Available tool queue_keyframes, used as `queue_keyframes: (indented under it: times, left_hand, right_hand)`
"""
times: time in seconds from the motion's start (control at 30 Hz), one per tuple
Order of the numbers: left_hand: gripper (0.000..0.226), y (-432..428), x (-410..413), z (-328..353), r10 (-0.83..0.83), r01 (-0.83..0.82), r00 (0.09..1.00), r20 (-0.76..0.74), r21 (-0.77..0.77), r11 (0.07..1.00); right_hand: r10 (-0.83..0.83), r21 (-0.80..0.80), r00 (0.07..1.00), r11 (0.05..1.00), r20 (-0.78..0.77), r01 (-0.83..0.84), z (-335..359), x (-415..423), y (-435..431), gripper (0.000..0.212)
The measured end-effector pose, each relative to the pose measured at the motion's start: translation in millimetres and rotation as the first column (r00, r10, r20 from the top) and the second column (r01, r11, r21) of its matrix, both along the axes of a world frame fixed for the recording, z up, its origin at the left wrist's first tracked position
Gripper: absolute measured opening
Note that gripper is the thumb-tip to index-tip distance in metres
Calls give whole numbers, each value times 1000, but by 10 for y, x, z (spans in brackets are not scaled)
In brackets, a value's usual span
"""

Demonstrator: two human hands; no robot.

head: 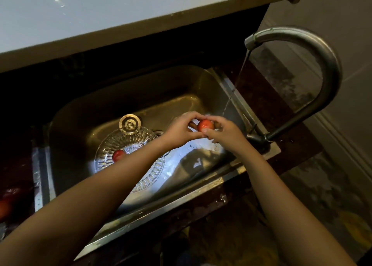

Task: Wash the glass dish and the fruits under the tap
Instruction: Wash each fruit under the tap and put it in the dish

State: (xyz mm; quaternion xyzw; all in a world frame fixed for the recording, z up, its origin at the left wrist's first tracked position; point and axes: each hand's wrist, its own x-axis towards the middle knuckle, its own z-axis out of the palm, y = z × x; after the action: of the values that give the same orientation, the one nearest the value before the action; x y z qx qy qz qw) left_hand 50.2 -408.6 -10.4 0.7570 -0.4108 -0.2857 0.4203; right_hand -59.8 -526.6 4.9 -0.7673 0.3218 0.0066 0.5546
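your left hand [180, 132] and your right hand [223, 133] are both curling their fingers around one red fruit [205, 125], gripping it from either side over the right part of the steel sink [84, 112]. a thin stream of water [234, 85] is running down from the curved metal tap [322, 64] and landing at the fingertips just above the fruit, which is glistening wet. the glass dish [124, 147] is lying on the sink floor to the left of your hands, with your left forearm crossing over its near side. a second red fruit [118, 155] is sitting inside that dish, touching the glass. the round drain strainer [129, 124] is showing just behind the dish's far rim. more reddish fruit [6, 203] is lying in shadow on the dark counter left of the sink, too dim for you to tell what kind it is.
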Motion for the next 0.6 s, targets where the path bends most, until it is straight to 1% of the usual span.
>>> queue_keyframes:
  times: [0.13, 0.23, 0.33, 0.4, 0.5, 0.53, 0.57, 0.6]
  left_hand:
    - [43, 228, -110, -139, 98, -97, 995, -6, 46, 994]
    - [47, 555, -190, -223, 184, -184, 983, 6, 108, 977]
    - [48, 1132, -249, -237, 268, -271, 962, 46, 210, 939]
    - [44, 1638, -301, -210, 372, -391, 921, 119, 252, 885]
    - [40, 2448, -398, -150, 523, -587, 799, 296, 200, 784]
    - [40, 2683, -432, -123, 527, -618, 770, 360, 217, 756]
    - [37, 2884, -466, -100, 495, -627, 754, 432, 247, 739]
    - [36, 3049, -502, -88, 430, -609, 754, 497, 283, 741]
  right_hand:
    - [99, 45, 993, 994, -62, -96, -104, 75, 129, 39]
    - [234, 41, 964, 972, -128, -231, -267, 204, 387, 39]
    - [383, 37, 917, 924, -112, -381, -501, 372, 707, 36]
    - [441, -1, 886, 895, -145, -445, -664, 539, 887, 41]
    - [486, -89, 855, 858, -179, -506, -913, 833, 1126, 47]
    - [497, -122, 847, 844, -186, -522, -997, 919, 1201, 48]
    - [510, -150, 838, 829, -194, -539, -1078, 996, 1273, 48]
    - [524, -176, 827, 811, -205, -557, -1153, 1063, 1343, 47]
